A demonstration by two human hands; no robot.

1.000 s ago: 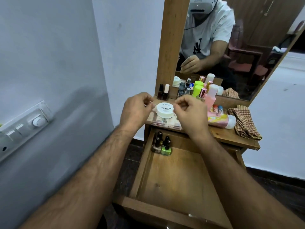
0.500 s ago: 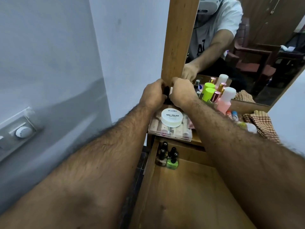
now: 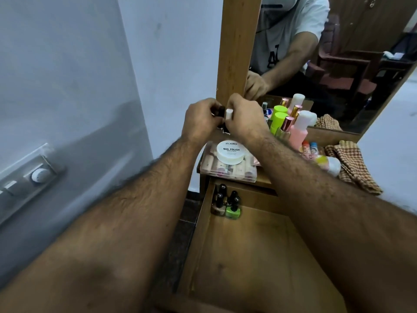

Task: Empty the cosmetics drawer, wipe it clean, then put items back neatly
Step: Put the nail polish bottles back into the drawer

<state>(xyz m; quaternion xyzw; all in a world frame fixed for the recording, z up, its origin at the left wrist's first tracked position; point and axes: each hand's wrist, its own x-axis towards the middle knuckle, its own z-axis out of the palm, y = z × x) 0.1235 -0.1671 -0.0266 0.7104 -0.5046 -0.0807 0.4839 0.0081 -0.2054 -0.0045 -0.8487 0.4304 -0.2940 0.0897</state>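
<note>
At frame centre the left hand (image 3: 200, 119) grips a dark-capped bottle (image 3: 220, 111) and the right hand (image 3: 243, 119) a white-capped bottle (image 3: 229, 114), while the drawer (image 3: 259, 256) below holds only four nail polishes (image 3: 226, 203), so restocking looks barely begun.

The left hand (image 3: 200, 119) and right hand (image 3: 244, 118) cover most of two small bottles, leaving only a black cap (image 3: 220, 111) and a white cap (image 3: 228, 114) visible; each grip's fingers cannot be seen. The right forearm hides part of the clear plastic case (image 3: 228, 171) and the lying pink tube (image 3: 325, 161). The open wooden drawer (image 3: 248, 256) is cut off at the bottom edge. Small print on the round white tub (image 3: 230, 152) is too blurred to read. The grey wall switch plate (image 3: 27, 184) runs off the left edge.
</note>
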